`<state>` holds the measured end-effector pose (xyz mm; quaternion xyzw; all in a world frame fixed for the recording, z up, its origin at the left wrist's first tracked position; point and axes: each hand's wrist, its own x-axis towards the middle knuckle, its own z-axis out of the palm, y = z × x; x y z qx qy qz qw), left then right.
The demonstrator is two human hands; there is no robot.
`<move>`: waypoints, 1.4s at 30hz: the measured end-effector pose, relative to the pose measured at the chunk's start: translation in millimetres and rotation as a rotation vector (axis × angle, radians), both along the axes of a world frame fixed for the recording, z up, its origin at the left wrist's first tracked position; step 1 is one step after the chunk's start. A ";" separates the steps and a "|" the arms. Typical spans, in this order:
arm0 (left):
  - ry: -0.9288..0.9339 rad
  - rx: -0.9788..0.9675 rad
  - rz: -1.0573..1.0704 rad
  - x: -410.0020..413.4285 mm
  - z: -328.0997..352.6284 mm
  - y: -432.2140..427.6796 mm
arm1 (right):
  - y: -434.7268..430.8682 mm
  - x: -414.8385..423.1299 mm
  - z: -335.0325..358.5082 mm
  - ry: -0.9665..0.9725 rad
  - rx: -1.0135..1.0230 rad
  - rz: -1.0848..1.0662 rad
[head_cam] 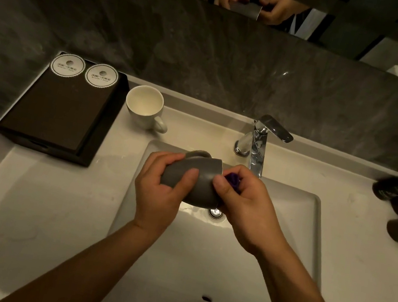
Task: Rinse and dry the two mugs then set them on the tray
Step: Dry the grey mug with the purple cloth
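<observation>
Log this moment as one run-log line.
phase: wiping | left hand: grips grey mug over sink | right hand: pinches purple cloth at its rim | white mug: upright beside tray

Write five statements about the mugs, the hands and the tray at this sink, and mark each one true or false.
1. The left hand grips the grey mug on its side over the basin. True.
2. The white mug stands on the tray. False: it stands upright on the counter, beside the tray.
3. The right hand holds a purple cloth at the grey mug's mouth. True.
4. Water streams from the tap. False: no stream shows.
5. Two round paper discs lie at the tray's far end. True.
</observation>
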<state>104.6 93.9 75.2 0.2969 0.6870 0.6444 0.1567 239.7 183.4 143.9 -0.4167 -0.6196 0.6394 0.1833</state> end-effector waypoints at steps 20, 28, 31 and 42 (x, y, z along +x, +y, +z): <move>-0.862 -0.480 -0.090 -32.0 24.6 28.3 | -6.0 10.2 -5.0 -0.188 0.396 0.276; -0.212 -0.170 0.091 -11.5 18.7 20.9 | -1.6 1.9 1.5 -0.104 0.072 0.051; 0.188 -0.009 0.032 -15.8 8.3 15.0 | -3.0 -3.6 6.4 0.054 -0.255 -0.092; -0.112 -0.054 -0.441 -34.4 22.3 12.0 | -5.9 5.5 7.8 -0.123 0.078 -0.025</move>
